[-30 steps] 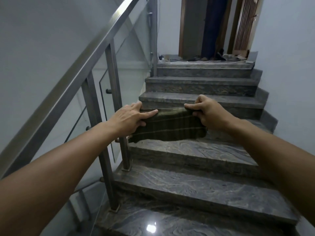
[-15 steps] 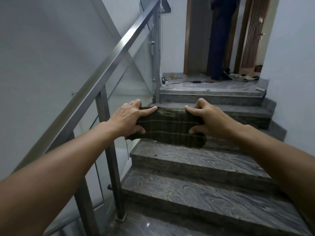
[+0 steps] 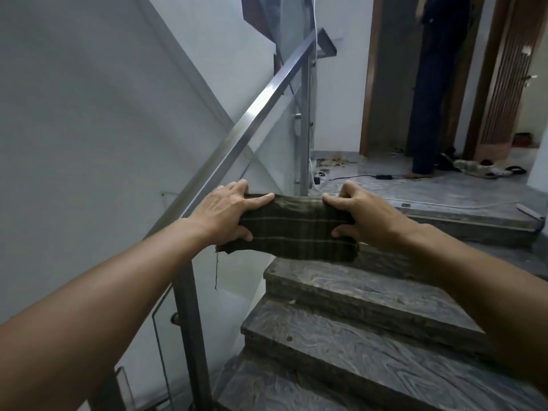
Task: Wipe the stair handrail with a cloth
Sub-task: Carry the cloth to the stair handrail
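Note:
A dark green cloth (image 3: pixel 292 229) with pale stripes is stretched flat between both hands, in mid-air above the steps. My left hand (image 3: pixel 225 213) grips its left end, my right hand (image 3: pixel 360 215) its right end. The steel handrail (image 3: pixel 252 120) slopes up from lower left to a post (image 3: pixel 304 114) at the landing. My left hand sits just right of the rail, in front of it; whether they touch I cannot tell. A loose thread hangs from the cloth's lower left corner.
Grey marbled stone steps (image 3: pixel 370 295) climb to a landing (image 3: pixel 444 188) with cables, shoes and clutter. A person in dark clothes (image 3: pixel 430 84) stands in a doorway there. Glass panels and steel posts (image 3: pixel 189 321) line the left side; a white wall is on the left.
The view has climbed the stairs toward the landing and tilted up. Both hands keep the cloth stretched between them, now higher and nearer the rail's upper part.

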A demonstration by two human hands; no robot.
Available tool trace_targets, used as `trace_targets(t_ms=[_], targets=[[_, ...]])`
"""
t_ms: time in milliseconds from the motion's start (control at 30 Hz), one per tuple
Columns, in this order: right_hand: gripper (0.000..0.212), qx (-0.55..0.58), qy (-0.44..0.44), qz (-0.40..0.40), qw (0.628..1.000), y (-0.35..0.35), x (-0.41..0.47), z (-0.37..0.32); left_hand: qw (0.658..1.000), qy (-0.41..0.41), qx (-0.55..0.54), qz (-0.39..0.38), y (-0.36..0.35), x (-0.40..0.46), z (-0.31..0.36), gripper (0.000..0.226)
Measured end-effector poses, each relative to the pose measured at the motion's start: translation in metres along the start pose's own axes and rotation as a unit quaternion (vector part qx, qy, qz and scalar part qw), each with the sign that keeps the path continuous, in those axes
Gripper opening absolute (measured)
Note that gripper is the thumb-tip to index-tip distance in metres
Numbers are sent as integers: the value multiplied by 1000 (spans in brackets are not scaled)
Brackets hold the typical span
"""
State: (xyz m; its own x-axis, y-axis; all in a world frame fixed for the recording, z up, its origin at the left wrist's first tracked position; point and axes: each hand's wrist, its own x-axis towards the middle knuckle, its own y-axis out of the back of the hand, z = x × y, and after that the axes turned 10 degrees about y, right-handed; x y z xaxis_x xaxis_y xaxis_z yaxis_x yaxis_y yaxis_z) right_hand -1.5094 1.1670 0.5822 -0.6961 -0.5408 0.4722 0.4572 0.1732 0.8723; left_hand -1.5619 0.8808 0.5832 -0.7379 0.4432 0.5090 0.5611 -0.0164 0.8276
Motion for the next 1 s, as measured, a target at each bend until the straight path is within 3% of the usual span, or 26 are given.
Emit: trace_targets(t_ms=[400,667,800,900,1000], targets=[[65,1,22,20,1000,20,203,122,998,60,22,15,14,178,-91,86],[39,17,30,22,999,38,325,198,992,123,1,-9,19,280,-133,85],[47,-44,21,12,999,39,380,242,989,148,12,-11,12,334,-143,86],[28,-18,49,13,999,38,418,282,985,173,6,-22,3,378,-147,86],[25,-29,82,5,996,39,460,318,977,210,-5,-43,-2,421,-152,85]])
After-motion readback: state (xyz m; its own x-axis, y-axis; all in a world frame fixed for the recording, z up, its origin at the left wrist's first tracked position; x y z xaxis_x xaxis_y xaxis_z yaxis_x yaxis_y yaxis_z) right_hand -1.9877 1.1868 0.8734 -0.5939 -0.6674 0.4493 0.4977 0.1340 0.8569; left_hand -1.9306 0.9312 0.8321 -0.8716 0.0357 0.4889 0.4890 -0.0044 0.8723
